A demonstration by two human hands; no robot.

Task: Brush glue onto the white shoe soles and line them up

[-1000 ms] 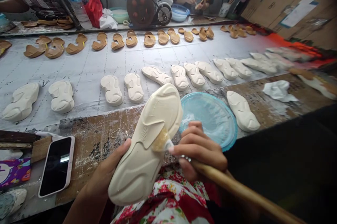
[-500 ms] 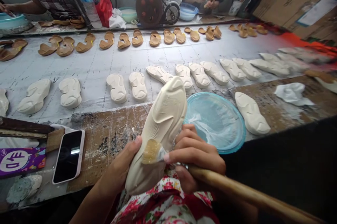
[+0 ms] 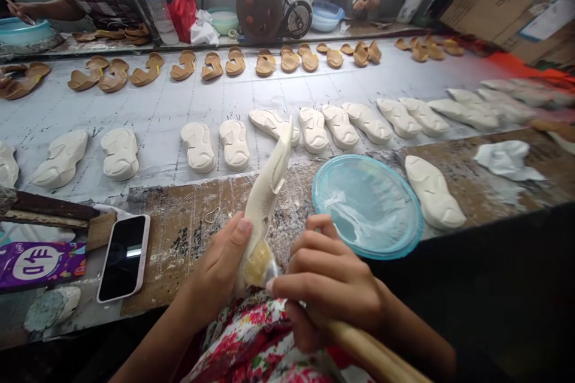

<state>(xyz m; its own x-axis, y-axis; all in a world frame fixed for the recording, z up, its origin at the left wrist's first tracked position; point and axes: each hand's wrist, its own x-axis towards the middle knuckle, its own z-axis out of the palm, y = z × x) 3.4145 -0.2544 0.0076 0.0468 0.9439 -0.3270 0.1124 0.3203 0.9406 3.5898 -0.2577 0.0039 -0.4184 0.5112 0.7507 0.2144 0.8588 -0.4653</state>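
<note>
My left hand (image 3: 222, 260) is closed around a cream shoe sole (image 3: 268, 182), which it holds edge-on, toe end up. My right hand (image 3: 335, 287) grips a brush (image 3: 359, 341) with a thick wooden handle. Its pale bristles touch the lower part of the sole. Just beyond my right hand stands a light blue basin (image 3: 368, 206) with whitish liquid in it. To the basin's right lies another cream sole (image 3: 433, 192). The sole's far face is hidden from me.
Rows of cream soles (image 3: 236, 144) and brown sandal uppers (image 3: 234, 62) line the table (image 3: 193, 98). At left lie a phone (image 3: 123, 258) and a purple packet (image 3: 42, 264). A crumpled white cloth (image 3: 507, 158) sits at right. Two people work across the table, beside a machine (image 3: 269, 8).
My left hand has turned the sole from its broad face to its edge. The brush has moved slightly left with it and stays against the sole's lower part.
</note>
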